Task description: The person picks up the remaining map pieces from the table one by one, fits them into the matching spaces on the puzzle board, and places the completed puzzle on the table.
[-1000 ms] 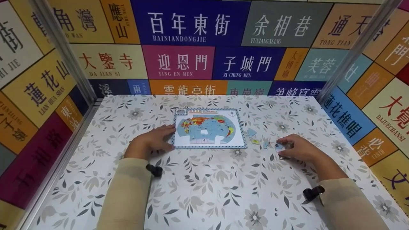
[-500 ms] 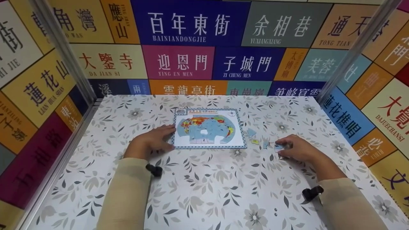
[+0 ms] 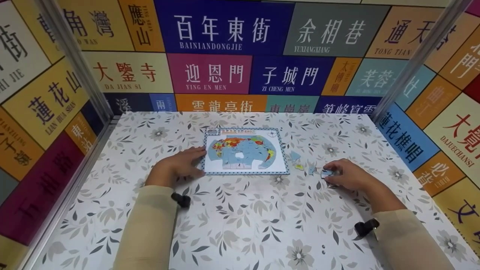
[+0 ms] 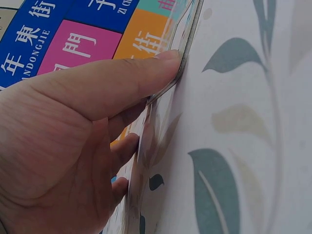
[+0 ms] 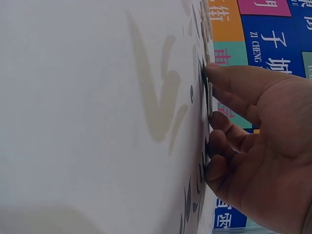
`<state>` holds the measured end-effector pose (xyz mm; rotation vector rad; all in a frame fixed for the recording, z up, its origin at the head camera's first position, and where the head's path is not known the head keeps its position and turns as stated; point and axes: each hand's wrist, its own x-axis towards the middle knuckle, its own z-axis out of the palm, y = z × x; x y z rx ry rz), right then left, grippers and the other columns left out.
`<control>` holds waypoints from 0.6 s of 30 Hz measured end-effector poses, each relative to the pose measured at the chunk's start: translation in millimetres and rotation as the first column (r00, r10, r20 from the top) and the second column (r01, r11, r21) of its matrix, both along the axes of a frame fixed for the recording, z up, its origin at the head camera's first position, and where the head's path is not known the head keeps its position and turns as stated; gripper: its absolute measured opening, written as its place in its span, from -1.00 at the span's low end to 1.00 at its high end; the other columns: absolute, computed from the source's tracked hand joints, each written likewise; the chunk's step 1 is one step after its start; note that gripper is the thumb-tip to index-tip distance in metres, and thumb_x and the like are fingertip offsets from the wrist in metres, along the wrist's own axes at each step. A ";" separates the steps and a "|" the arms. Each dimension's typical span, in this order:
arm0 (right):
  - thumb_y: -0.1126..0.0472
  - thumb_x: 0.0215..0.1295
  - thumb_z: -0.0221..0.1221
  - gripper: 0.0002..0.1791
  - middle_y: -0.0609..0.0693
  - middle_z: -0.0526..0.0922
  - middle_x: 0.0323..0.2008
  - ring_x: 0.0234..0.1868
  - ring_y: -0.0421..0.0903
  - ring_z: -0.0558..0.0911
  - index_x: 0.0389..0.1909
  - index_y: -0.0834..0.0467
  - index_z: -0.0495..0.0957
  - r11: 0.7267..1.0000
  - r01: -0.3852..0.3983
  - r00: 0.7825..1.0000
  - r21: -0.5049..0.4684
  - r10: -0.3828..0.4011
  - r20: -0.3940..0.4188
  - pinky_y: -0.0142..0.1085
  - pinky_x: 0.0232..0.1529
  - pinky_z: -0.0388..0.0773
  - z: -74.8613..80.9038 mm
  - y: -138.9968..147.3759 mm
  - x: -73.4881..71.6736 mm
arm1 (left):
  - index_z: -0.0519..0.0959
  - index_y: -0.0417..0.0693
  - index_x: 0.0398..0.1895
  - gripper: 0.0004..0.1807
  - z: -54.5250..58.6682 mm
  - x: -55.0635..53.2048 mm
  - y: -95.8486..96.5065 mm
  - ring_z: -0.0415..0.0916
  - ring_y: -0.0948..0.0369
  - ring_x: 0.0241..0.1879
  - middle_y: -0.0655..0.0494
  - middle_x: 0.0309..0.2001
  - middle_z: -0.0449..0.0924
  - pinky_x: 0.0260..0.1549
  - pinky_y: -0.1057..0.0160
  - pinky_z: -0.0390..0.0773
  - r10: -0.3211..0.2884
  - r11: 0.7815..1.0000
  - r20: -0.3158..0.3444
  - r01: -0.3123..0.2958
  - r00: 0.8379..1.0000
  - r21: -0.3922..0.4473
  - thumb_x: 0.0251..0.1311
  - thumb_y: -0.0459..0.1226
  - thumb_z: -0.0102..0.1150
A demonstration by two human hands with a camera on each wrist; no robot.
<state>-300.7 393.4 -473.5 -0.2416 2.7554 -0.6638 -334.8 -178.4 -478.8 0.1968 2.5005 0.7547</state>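
Note:
A world-map jigsaw puzzle lies in its blue-bordered tray on the table, with gaps along its lower part. My left hand rests at the tray's left side; in the left wrist view its thumb touches the tray's corner and the other fingers reach along the side. To the right of the tray, my right hand holds a blue puzzle piece low over the table between thumb and fingers. Only the thin edge of that piece shows in the right wrist view.
Between tray and right hand lie a light blue piece, a yellow-green piece and a blue piece. A leaf-patterned cloth covers the table. Walls with colourful street-name signs enclose the back and sides.
The blue piece in my right fingers has turned and shifted slightly left. My left hand and the puzzle tray stay where they were.

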 end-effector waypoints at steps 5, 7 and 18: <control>-0.19 0.25 0.27 -0.48 0.07 0.51 0.09 -0.06 -0.01 0.49 0.18 -0.11 0.51 1.000 0.016 1.000 -0.016 -0.016 0.006 -0.22 -0.13 0.44 2.4 -3.7 -0.6 | 0.07 0.64 0.49 -0.04 0.6 0.2 0.8 -0.42 0.10 0.62 0.46 0.60 -0.25 0.53 -0.24 -0.30 0.014 1.000 0.010 -0.014 1.000 -0.008 0.06 0.08 0.41; -0.17 0.26 0.27 -0.49 0.08 0.52 0.08 -0.10 -0.02 0.51 0.18 -0.10 0.51 0.999 0.014 1.000 -0.032 -0.013 0.004 -0.24 -0.18 0.47 3.5 -4.9 -0.7 | 0.06 0.63 0.50 -0.04 0.4 0.3 0.5 -0.43 0.09 0.62 0.45 0.61 -0.26 0.53 -0.25 -0.30 0.005 1.000 0.006 -0.005 1.000 -0.006 0.07 0.08 0.40; -0.17 0.25 0.27 -0.47 0.07 0.47 0.16 -0.12 0.01 0.52 0.21 -0.12 0.48 0.995 0.033 0.999 -0.093 -0.032 0.020 -0.22 -0.34 0.58 11.4 -15.1 -4.1 | 0.07 0.75 0.45 -0.05 -3.4 -0.6 -1.0 -0.41 0.15 0.62 0.55 0.58 -0.24 0.53 -0.24 -0.29 0.022 1.000 0.014 -0.022 1.000 -0.004 0.02 0.12 0.41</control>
